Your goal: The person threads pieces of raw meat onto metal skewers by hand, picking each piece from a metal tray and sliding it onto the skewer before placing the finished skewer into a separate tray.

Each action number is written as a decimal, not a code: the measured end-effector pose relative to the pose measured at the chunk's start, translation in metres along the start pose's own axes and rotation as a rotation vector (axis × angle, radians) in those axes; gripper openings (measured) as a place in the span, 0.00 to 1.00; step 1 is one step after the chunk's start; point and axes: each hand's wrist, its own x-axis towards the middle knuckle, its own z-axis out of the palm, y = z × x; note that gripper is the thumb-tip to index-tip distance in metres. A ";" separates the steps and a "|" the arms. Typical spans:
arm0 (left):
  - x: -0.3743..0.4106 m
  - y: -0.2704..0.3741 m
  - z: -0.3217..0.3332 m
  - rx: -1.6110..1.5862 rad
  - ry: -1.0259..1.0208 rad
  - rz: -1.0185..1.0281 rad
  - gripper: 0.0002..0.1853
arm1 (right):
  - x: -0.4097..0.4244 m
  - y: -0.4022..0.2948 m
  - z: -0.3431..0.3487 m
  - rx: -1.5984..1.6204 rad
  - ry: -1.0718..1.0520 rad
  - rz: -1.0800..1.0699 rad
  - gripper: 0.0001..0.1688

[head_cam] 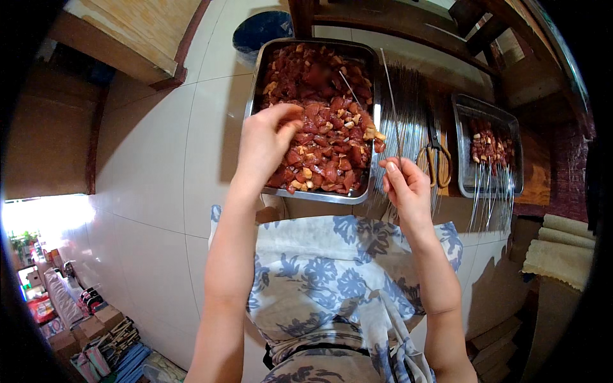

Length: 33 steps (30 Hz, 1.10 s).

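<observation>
My right hand [407, 184] pinches a thin metal skewer [391, 95], which points away from me beside the tray's right edge. No meat shows on this skewer. My left hand [270, 139] is over the left side of a deep metal tray [316, 195], its thumb and forefinger bent and slightly apart, close to the meat. Raw red meat chunks [325, 163] with pale fatty bits fill the tray, heaped higher in the near half. Another thin metal rod [349, 86] slants out of the meat.
Many bare metal skewers [407, 105] lie right of the tray, with scissors [435, 160] on them. A smaller metal tray [515, 186] holds loaded meat skewers [493, 143], handles over its near edge. A dark blue round container [263, 33] stands behind. Wooden furniture [383, 28] borders the far side.
</observation>
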 end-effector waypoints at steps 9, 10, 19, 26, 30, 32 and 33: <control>0.014 -0.006 -0.003 -0.008 -0.202 -0.007 0.11 | -0.001 -0.001 -0.001 -0.019 -0.011 0.009 0.12; 0.014 -0.010 -0.007 -0.328 -0.201 -0.151 0.13 | -0.001 -0.001 -0.002 -0.024 -0.013 0.010 0.12; 0.009 -0.025 -0.023 -0.255 -0.102 -0.342 0.17 | -0.006 0.004 0.003 -0.059 -0.075 -0.011 0.13; -0.015 -0.018 -0.028 0.315 -0.205 -0.133 0.20 | -0.003 0.009 0.001 -0.102 -0.063 -0.040 0.13; -0.014 -0.013 -0.024 0.330 -0.266 -0.073 0.18 | -0.002 0.010 0.003 -0.108 -0.069 -0.047 0.13; -0.010 -0.016 -0.025 0.148 -0.301 -0.130 0.15 | -0.002 0.008 0.004 -0.099 -0.064 -0.051 0.13; -0.007 -0.018 -0.025 0.058 -0.317 -0.159 0.13 | -0.002 0.007 0.005 -0.100 -0.066 -0.053 0.13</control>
